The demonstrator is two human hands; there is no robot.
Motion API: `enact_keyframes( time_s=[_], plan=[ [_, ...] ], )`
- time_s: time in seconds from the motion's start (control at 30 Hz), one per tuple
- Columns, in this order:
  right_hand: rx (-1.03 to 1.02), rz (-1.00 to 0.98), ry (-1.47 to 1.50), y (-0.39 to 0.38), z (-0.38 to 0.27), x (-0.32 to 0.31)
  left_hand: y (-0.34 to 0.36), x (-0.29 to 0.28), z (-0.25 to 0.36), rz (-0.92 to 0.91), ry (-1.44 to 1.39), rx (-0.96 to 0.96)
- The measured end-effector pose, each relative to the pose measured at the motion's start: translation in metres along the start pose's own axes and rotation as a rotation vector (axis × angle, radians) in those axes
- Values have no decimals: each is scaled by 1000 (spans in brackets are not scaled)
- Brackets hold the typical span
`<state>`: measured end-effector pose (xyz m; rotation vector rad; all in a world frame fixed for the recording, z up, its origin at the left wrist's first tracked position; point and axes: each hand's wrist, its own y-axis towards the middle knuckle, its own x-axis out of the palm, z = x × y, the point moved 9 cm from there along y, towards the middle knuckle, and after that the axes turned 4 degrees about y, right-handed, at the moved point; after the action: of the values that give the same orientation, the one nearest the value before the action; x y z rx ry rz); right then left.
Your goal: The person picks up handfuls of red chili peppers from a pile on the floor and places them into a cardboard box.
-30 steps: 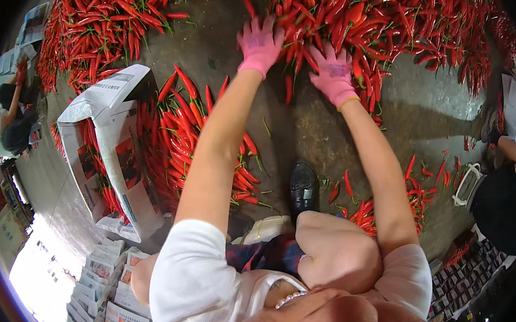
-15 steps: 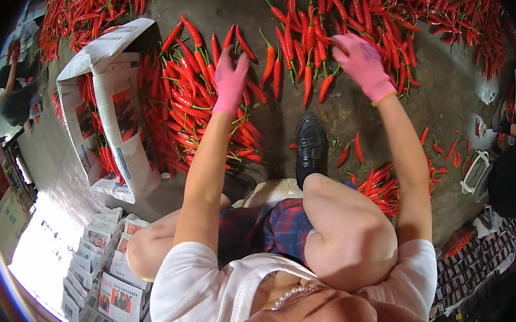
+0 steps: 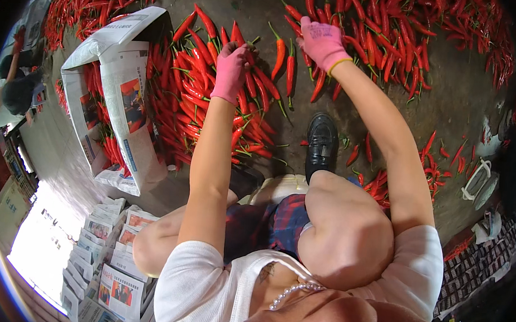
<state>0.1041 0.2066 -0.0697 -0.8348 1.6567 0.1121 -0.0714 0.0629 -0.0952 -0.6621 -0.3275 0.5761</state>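
My left hand (image 3: 231,70), in a pink glove, is closed at the far right part of a spread-out heap of red chili peppers (image 3: 194,94). A stem and some red show at its fingertips, so it seems to hold chili peppers, though how many is hidden. My right hand (image 3: 325,45), also in a pink glove, curls down over the near left edge of another chili heap (image 3: 392,45). Its fingers are bent onto a chili pepper, with their tips partly hidden. Between the hands, an orange-red chili (image 3: 279,56) and a red one (image 3: 290,73) lie apart on the floor.
A newspaper-lined carton (image 3: 122,91) with chilies inside stands left of the heap. Stacked newspapers (image 3: 120,292) lie at lower left. Loose chilies (image 3: 376,187) lie near my right knee. My black shoe (image 3: 322,144) is between the heaps. Another person (image 3: 17,96) works at far left.
My right hand has moved left and slightly away from me, onto the near heap edge. The left hand's fingers have curled closed, where they were spread before. The view has shifted slightly.
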Motion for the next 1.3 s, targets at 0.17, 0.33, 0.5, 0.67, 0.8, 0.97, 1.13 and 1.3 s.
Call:
enact_keyframes(
  time_s=[0.17,0.33,0.5,0.67,0.8,0.97,1.13,1.3],
  plan=[
    [22,204,478,-17,62,-20,-16,53,38,-249,567,423],
    [158,86,1467,-50,66,-23,-22,105,15,-527,1867,1004],
    [176,103,1054,-81,84,0,-28,108,29,-688,2005,986],
    [-43,12,164,-46,-14,11,-31,42,60,-539,1492,583],
    [142,-5,270,-30,8,21,-49,14,22,-428,453,-254],
    [-128,-288,780,-61,-59,18,-81,-31,33,-463,127,-259],
    [-52,-129,165,-74,-26,56,-80,-65,28,-226,-7,-302],
    [-87,-480,1299,-91,-98,63,-77,-86,63,-362,188,-17]
  ],
)
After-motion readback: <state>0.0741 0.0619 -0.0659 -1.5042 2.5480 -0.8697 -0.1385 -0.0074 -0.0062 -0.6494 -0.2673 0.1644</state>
